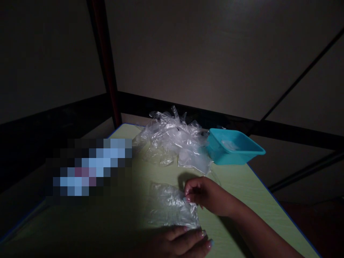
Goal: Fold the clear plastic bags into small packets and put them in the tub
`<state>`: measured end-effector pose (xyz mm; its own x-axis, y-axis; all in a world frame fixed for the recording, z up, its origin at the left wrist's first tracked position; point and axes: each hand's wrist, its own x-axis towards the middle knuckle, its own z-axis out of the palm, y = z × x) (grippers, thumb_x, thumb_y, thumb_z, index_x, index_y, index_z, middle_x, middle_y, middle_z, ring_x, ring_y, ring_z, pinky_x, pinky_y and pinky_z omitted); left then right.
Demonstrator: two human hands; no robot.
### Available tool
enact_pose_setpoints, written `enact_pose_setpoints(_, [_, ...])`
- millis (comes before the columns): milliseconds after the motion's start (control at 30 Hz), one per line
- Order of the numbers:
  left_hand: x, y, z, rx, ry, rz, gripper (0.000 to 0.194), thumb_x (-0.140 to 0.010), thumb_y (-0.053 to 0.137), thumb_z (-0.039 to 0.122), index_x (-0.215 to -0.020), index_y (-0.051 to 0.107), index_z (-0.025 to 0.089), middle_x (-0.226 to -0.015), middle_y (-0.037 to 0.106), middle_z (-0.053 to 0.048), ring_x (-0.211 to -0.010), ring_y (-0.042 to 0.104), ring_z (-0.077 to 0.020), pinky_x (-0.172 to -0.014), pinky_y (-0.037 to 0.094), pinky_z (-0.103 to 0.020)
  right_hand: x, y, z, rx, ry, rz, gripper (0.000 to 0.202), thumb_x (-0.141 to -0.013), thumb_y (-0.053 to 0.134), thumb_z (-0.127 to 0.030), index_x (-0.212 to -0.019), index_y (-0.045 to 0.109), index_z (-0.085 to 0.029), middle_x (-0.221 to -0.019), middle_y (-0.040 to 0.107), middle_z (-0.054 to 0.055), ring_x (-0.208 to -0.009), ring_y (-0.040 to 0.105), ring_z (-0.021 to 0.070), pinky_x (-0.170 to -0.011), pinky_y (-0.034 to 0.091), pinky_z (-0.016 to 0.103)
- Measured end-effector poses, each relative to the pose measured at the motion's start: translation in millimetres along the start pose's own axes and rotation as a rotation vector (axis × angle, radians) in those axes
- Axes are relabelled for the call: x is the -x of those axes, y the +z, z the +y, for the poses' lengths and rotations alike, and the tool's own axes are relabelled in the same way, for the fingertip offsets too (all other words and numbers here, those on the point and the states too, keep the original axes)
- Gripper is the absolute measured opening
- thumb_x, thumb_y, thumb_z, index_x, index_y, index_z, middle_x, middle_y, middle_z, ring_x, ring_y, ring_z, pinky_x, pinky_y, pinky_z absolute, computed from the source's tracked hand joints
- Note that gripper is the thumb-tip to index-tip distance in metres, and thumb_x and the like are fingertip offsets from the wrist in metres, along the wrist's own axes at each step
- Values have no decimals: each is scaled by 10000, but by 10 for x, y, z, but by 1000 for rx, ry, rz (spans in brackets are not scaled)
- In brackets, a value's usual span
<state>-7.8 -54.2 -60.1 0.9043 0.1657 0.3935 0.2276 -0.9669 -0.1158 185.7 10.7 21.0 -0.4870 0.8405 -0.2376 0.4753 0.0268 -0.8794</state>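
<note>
A clear plastic bag [168,204] lies spread on the table in front of me. My right hand [204,195] pinches its right side between thumb and forefinger. Along the near edge of the bag, my left hand [180,242] rests with fingers stretched out flat, the fingertips touching the plastic and the table. Beyond the hands is a crumpled heap of clear plastic bags [169,132].
The pale green table [228,229] has a blue edge. A turquoise plastic basket [228,157] stands at the back right, with some clear plastic [229,145] inside. A blurred-out patch [99,161] covers something at the left. Walls rise behind the table.
</note>
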Motion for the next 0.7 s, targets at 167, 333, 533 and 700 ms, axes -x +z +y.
enact_pose_setpoints(167, [16,91,-14,-52,46,40,471,-1050,185,379,-1413,373,146,-1518,272,53,-1389,268,-141,-1035,409,-260,-6,10,-12,119,-75,10,81,-780,624,-152,-700,617,-169,-615,522,-34,-568,450,88,-508,350,195])
enact_pose_setpoints(333, [16,92,-24,-104,31,57,478,-1043,214,405,-1417,374,155,-1509,296,48,-1387,267,-118,-1032,405,-228,-7,9,25,163,-91,23,63,-792,630,-186,-731,622,-171,-681,573,-12,-666,504,119,-589,387,218])
enact_pose_setpoints(533, [24,61,-34,-140,16,81,486,-1031,281,429,-1434,348,165,-1513,295,39,-1413,191,-127,-1076,349,-246,0,6,26,88,4,42,140,-866,513,-245,-747,516,-172,-569,465,-48,-480,427,87,-459,343,205])
enact_pose_setpoints(700, [9,10,-27,-87,33,38,531,-1003,353,466,-1426,356,145,-1506,313,47,-1404,217,-128,-1068,381,-258,-7,15,9,131,8,58,148,-869,492,-222,-727,504,-180,-549,451,-53,-458,415,84,-434,316,193])
